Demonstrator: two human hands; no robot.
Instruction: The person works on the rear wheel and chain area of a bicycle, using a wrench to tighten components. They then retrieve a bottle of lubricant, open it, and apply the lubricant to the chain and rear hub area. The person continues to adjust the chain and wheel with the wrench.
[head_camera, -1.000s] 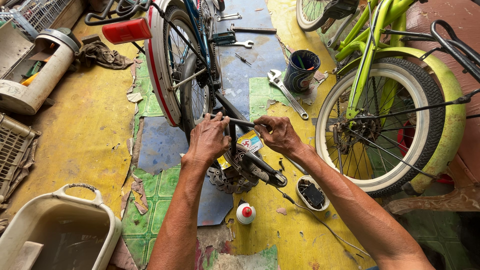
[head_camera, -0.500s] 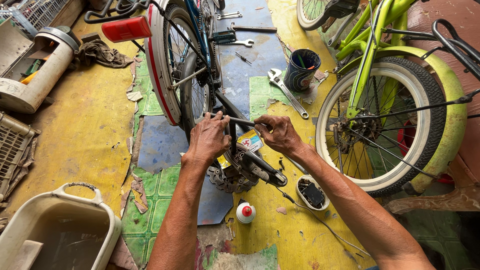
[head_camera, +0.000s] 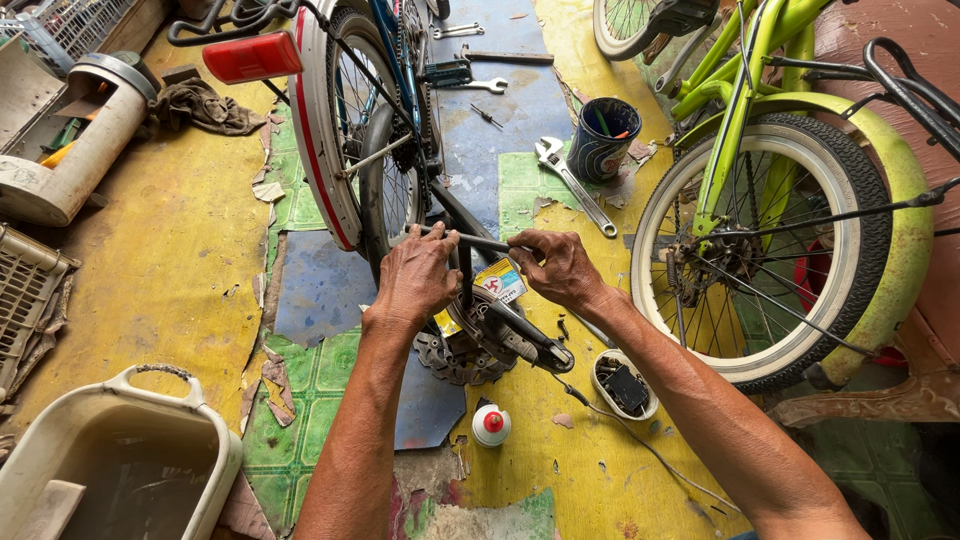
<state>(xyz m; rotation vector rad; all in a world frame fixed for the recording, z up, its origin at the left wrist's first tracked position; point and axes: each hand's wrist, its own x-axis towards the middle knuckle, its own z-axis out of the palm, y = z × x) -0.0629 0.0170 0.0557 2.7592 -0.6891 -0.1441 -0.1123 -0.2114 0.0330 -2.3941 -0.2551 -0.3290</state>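
Observation:
A dark bicycle with a white-walled rear wheel (head_camera: 335, 150) lies over the patched floor, its chainring and crank (head_camera: 490, 335) below my hands. My left hand (head_camera: 415, 280) grips one end of a thin metal bar tool (head_camera: 480, 241) set across the frame. My right hand (head_camera: 560, 265) holds the other end of that bar, fingers curled tight. A yellow and white sticker (head_camera: 497, 283) shows on the frame between both hands. What the bar's middle engages is hidden by the frame.
A green bicycle's wheel (head_camera: 770, 250) stands at the right. An adjustable wrench (head_camera: 572, 183), a blue tin (head_camera: 604, 138), a small bowl of dark grease (head_camera: 625, 385) and a red-capped bottle (head_camera: 491, 424) lie nearby. A white basin (head_camera: 120, 465) is at bottom left, a cylinder (head_camera: 75, 140) top left.

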